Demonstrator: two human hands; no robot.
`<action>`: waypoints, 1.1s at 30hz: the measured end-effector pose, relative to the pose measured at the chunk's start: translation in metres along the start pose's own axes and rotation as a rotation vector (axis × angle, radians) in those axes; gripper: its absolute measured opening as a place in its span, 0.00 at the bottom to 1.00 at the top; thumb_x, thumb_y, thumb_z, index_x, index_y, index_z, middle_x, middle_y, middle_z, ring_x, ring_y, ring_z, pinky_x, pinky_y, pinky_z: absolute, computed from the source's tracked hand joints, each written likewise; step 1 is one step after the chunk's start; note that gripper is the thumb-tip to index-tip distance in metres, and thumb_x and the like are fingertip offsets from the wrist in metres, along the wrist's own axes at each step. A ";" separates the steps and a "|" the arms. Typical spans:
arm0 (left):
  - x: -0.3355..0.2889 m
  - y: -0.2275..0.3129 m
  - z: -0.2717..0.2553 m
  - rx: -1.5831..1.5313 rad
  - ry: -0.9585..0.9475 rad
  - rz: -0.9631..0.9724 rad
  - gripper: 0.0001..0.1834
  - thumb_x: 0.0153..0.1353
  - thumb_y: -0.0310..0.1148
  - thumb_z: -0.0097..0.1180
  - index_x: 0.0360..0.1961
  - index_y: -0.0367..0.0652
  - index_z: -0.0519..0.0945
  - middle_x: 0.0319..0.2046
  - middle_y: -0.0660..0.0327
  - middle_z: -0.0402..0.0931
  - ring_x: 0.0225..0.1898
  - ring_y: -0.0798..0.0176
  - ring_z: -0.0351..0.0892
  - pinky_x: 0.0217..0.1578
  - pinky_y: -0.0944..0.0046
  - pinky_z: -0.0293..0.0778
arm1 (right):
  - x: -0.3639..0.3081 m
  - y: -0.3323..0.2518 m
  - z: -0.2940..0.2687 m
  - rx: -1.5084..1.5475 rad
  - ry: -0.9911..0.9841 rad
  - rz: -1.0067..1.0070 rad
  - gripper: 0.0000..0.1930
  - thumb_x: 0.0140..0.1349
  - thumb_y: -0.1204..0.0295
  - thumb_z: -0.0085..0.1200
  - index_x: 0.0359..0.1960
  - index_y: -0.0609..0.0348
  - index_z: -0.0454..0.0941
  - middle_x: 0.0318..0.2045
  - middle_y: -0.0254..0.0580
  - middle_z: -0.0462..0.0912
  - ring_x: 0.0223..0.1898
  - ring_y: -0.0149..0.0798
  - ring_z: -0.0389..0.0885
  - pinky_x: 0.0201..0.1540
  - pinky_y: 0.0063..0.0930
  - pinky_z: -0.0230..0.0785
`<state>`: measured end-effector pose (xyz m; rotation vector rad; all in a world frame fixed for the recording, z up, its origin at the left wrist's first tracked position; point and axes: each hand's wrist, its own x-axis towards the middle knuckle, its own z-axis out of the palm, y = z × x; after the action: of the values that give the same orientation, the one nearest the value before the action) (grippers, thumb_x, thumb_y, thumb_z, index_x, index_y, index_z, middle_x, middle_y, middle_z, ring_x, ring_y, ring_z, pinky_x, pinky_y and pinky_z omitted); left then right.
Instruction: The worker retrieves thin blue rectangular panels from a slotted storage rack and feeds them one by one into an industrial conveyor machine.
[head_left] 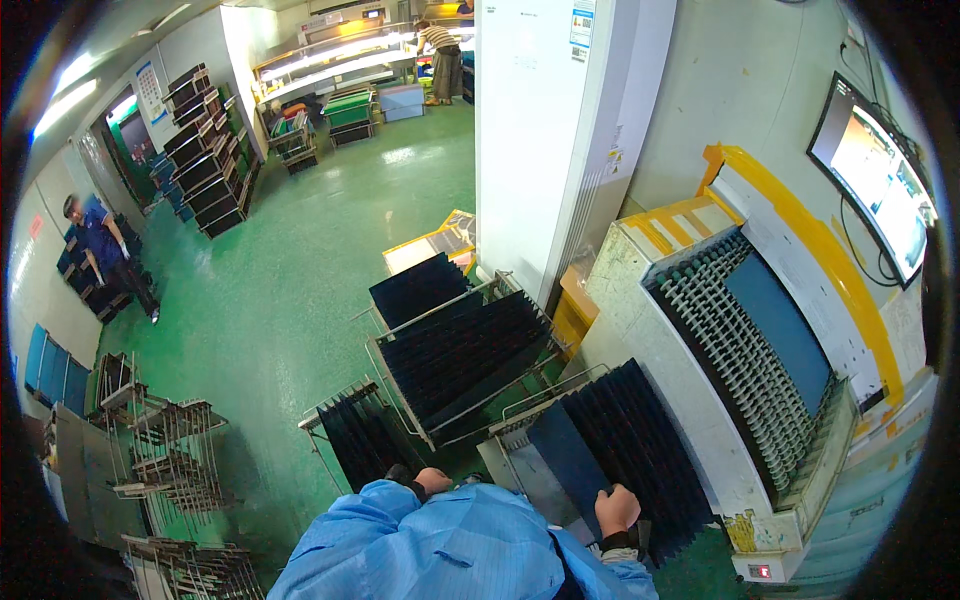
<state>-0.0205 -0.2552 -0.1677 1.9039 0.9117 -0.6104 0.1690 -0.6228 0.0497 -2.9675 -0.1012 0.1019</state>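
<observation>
Right hand (pixel 617 510): fingers curled, at the near end of a flat, rectangular slate-blue panel (pixel 565 455). The panel leans in a grey metal slotted rack (pixel 499 466), extending forward and to the left of this hand. Contact looks close at the near edge; cannot tell whether the fingers grip the panel or only rest against it. On the panel's right, in the same rack: a tight row of thin, near-black upright panels (pixel 640 435), its near part just beside the hand.

Left hand (pixel 432 481): fingers bent, in front of the torso, well apart from the slate-blue panel. Grasp cannot be told. Nearest to it, forward-left, a small wire rack of dark upright panels (pixel 358 435).

Right of the filled rack: a cream-coloured metal machine with a grey roller bed (pixel 740 345), a flat dark-blue board (pixel 775 305) lying on the rollers.
</observation>
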 end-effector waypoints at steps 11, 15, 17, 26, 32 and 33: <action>-0.020 0.013 -0.010 -0.049 0.011 0.021 0.18 0.47 0.45 0.58 0.30 0.41 0.84 0.26 0.57 0.81 0.29 0.60 0.81 0.36 0.62 0.75 | -0.003 0.002 0.003 0.024 -0.013 -0.006 0.14 0.47 0.63 0.59 0.33 0.59 0.81 0.31 0.52 0.82 0.36 0.52 0.80 0.39 0.43 0.71; -0.017 0.009 -0.009 -0.047 -0.012 -0.007 0.18 0.47 0.45 0.58 0.30 0.41 0.84 0.26 0.57 0.81 0.29 0.60 0.81 0.35 0.62 0.75 | -0.008 0.004 0.004 0.038 -0.021 -0.057 0.14 0.47 0.63 0.59 0.32 0.59 0.81 0.31 0.52 0.81 0.36 0.53 0.80 0.39 0.44 0.70; -0.013 0.010 -0.006 -0.040 0.009 0.006 0.19 0.46 0.46 0.59 0.31 0.41 0.84 0.27 0.56 0.81 0.31 0.59 0.81 0.36 0.62 0.75 | -0.009 0.003 -0.002 0.032 -0.120 -0.091 0.13 0.48 0.64 0.59 0.31 0.59 0.80 0.30 0.54 0.81 0.36 0.55 0.79 0.38 0.45 0.70; -0.005 0.009 -0.005 -0.067 -0.026 -0.008 0.20 0.44 0.47 0.60 0.32 0.41 0.84 0.30 0.55 0.81 0.34 0.58 0.80 0.38 0.61 0.75 | -0.018 -0.021 -0.116 0.014 -0.101 -0.127 0.13 0.47 0.64 0.60 0.30 0.59 0.80 0.30 0.56 0.80 0.36 0.56 0.79 0.38 0.44 0.70; -0.013 0.025 -0.010 -0.087 -0.047 0.043 0.20 0.44 0.46 0.61 0.31 0.40 0.84 0.28 0.56 0.81 0.31 0.60 0.80 0.36 0.62 0.74 | -0.019 0.037 -0.182 0.160 0.079 -0.063 0.15 0.41 0.67 0.62 0.26 0.67 0.77 0.25 0.57 0.79 0.31 0.57 0.77 0.36 0.42 0.67; -0.001 0.009 -0.007 -0.133 -0.068 0.091 0.18 0.45 0.44 0.60 0.29 0.39 0.83 0.27 0.57 0.81 0.30 0.61 0.79 0.35 0.63 0.74 | -0.006 0.068 -0.169 0.470 0.061 -0.033 0.15 0.43 0.69 0.61 0.30 0.67 0.77 0.27 0.52 0.80 0.32 0.51 0.78 0.37 0.40 0.67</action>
<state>-0.0142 -0.2521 -0.1590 1.7849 0.7977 -0.5437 0.1802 -0.7185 0.2048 -2.4963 -0.1024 0.0251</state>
